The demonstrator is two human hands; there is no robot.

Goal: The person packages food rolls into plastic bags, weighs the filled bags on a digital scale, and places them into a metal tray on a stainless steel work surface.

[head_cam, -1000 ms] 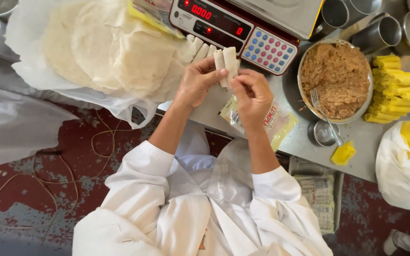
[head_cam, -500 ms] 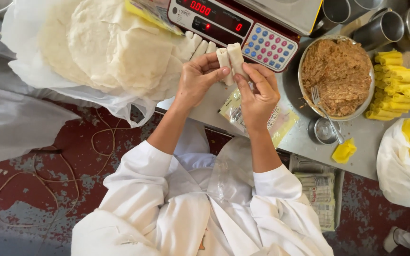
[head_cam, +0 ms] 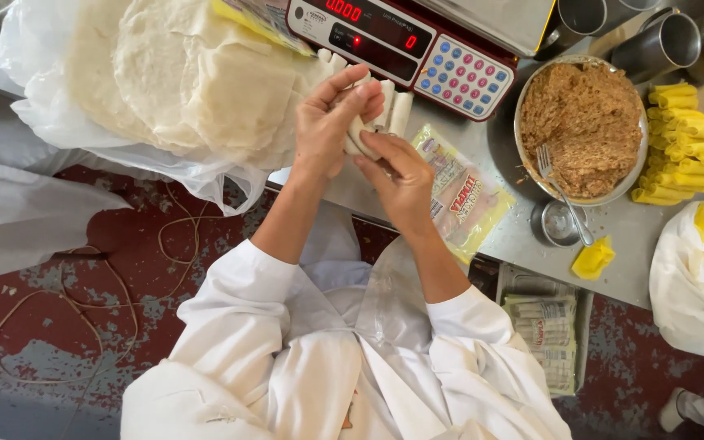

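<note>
We observe both arms raised forward from the torso, sleeves of the white coat ending just past the elbows, forearms bare. Our left forearm rises steeply, and the left hand [head_cam: 332, 122] is curled, palm turned toward the right, its fingers [head_cam: 362, 88] bent over the top with the thumb tucked beneath. Our right forearm angles up and inward from the lower right. The right hand [head_cam: 401, 179] sits just below and to the right of the left, back facing the camera, fingers closed and pressing in toward the left palm. Both hands are touching at the fingertips, wrists slightly flexed, pinching together.
</note>
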